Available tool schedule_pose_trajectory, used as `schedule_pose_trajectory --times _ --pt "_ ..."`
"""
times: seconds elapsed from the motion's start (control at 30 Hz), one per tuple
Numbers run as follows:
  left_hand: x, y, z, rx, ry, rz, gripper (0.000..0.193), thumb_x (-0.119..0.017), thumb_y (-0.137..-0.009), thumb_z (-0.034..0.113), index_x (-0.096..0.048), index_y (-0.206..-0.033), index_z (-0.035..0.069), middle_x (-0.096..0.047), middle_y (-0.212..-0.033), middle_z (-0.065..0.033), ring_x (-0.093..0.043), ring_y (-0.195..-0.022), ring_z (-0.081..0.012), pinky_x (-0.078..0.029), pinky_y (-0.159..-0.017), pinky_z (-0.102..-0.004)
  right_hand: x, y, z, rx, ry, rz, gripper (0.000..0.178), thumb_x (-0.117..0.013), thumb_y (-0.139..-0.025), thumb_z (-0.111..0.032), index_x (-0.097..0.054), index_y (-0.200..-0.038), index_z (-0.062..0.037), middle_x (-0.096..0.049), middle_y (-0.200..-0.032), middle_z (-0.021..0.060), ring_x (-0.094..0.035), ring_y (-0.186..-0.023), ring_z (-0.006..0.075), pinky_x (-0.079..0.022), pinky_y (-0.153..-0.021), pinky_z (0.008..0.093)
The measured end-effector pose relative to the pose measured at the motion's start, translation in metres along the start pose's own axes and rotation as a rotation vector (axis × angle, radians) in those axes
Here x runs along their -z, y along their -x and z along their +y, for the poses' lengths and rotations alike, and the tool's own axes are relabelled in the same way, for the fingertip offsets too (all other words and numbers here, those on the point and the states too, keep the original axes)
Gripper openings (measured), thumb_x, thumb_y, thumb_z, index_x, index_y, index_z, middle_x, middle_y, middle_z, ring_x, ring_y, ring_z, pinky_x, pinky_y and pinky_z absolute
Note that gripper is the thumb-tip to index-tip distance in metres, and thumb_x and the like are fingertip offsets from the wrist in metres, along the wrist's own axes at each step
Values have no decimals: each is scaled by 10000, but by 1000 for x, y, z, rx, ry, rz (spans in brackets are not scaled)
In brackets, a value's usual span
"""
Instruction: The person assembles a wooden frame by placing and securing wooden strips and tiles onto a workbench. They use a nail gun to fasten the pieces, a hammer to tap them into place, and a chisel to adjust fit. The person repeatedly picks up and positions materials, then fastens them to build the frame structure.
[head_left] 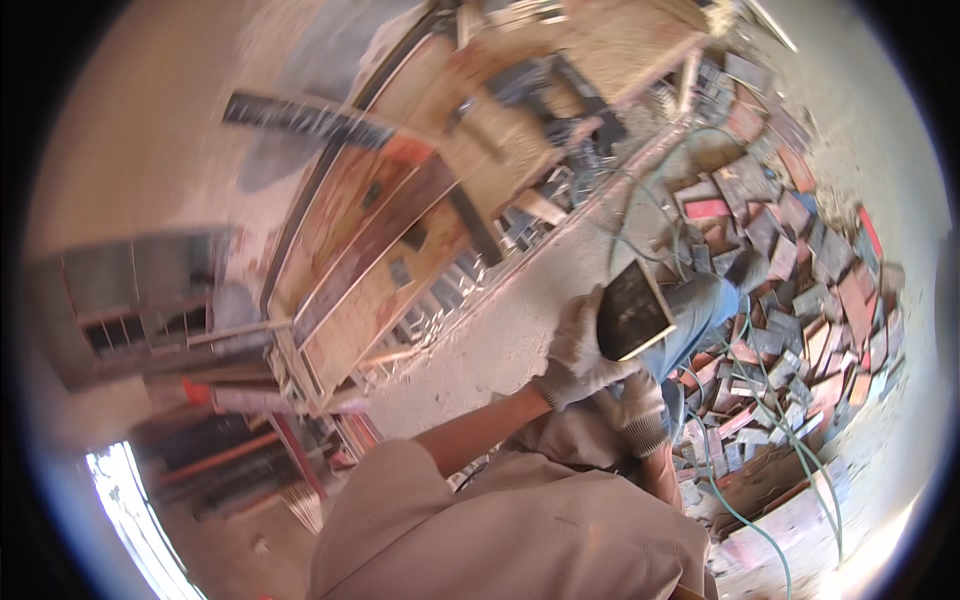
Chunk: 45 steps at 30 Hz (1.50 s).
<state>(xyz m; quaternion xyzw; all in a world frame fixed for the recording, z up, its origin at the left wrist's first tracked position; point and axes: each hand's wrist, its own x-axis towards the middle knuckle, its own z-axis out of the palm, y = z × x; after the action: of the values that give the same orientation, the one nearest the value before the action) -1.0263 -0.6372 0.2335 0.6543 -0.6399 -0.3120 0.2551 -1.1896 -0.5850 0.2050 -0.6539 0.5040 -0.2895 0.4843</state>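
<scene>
Gripping one dark board (630, 320) — flat, roughly four-sided, blackish face w/ pale, wood-coloured edges — is the L hand (575, 345), closed round its left side. The R hand (640, 398) is by the board's lower edge; fingers hidden/blurred, so can't tell how far open or if it has hold. Both hands wear greyish knit gloves, 2 in all, w/ ribbed cuffs.

Board is held off the worktop (625, 60), out past its near long edge, near one knee in blue, worn-looking trousers (695, 315). Worktop is tan wood, scuffed; 1 dark, angular frame-like thing (590, 100) lies towards its upper-right end, & 1 long dark bar (300, 118) sticks out over the far edge, nr the middle.

Right of the knee: a heap of offcuts (850, 300) — blocky, rough, grey/brown/reddish, dozens of pcs, too jumbled for exact count; at least 2 bright red. Thin green hose (800, 445) loops over it, several strands, smooth; no. of lengths unclear.
</scene>
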Motion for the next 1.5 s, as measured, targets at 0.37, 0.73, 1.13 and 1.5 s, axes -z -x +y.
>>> schedule_pose_trajectory --times 0.37,0.73,1.13,1.5 --pt "297 7 -325 -23 -673 337 1072 -915 -680 559 -492 -1536 72 -482 -1477 -274 -508 -1304 -465 -452 -1008 -610 -102 -33 -38 -145 143 17 203 -741 -971 -160 -709 -1144 -59 -761 -994 140 -759 -852 269 -605 -744 387" --pt "288 -200 -510 -245 -612 251 964 -804 -778 697 -535 -1546 182 -436 -1553 -264 -427 -1401 -469 -374 -1154 -613 -244 -169 -83 -406 305 122 244 -731 -992 -204 -717 -1194 -69 -764 -1064 148 -751 -921 278 -587 -792 390" --pt "281 -208 -507 -192 -598 243 1004 -854 -745 668 -498 -1569 219 -429 -1544 -259 -440 -1375 -460 -427 -1114 -606 -226 -335 -60 -326 562 205 399 -715 -991 -361 -685 -1271 -78 -753 -1083 181 -749 -932 326 -589 -808 450" --pt "270 -222 -501 -60 -609 224 1112 -979 -576 575 -523 -1562 338 -429 -1510 -202 -449 -1326 -438 -423 -1084 -640 -171 -552 19 -222 1042 276 586 -692 -945 -363 -595 -1427 -42 -621 -1349 273 -617 -1209 464 -497 -1023 541"
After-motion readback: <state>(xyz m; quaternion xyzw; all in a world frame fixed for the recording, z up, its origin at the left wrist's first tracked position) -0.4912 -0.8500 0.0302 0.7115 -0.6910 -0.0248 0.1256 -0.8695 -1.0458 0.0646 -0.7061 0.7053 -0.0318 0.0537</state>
